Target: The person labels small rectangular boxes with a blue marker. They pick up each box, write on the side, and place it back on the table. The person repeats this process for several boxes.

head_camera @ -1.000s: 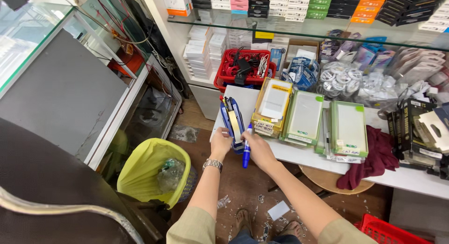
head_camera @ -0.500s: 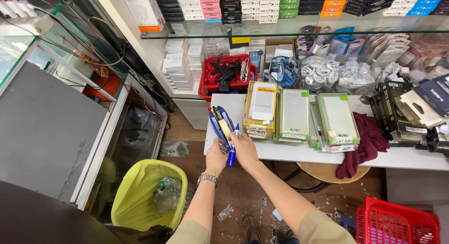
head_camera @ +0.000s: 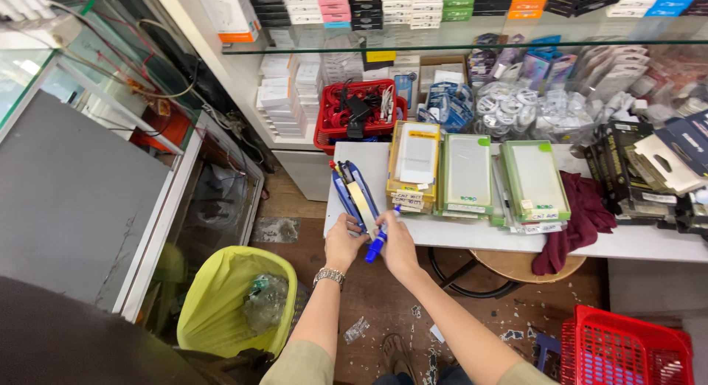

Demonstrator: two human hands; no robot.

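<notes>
My left hand (head_camera: 344, 242), with a metal watch on its wrist, grips the near end of a fanned bundle of flat blue packages (head_camera: 353, 195) held on edge over the white table (head_camera: 457, 234). My right hand (head_camera: 398, 245) sits beside it, holding a blue marker (head_camera: 379, 241) whose tip touches the bundle. Just right of the bundle lie three stacks of packaged screen protectors, a yellow-edged stack (head_camera: 415, 166) and two green-edged stacks (head_camera: 465, 175).
A yellow-lined bin (head_camera: 234, 300) with plastic waste stands at my lower left. A maroon cloth (head_camera: 580, 217) hangs off the table edge. A red basket (head_camera: 355, 112) of cables sits behind, another red basket (head_camera: 625, 349) on the floor right. A round stool (head_camera: 516, 265) is under the table.
The view has shifted slightly. Both hands stay together with the bundle and marker at the table's front left; the marker tip has come up against the bundle.
</notes>
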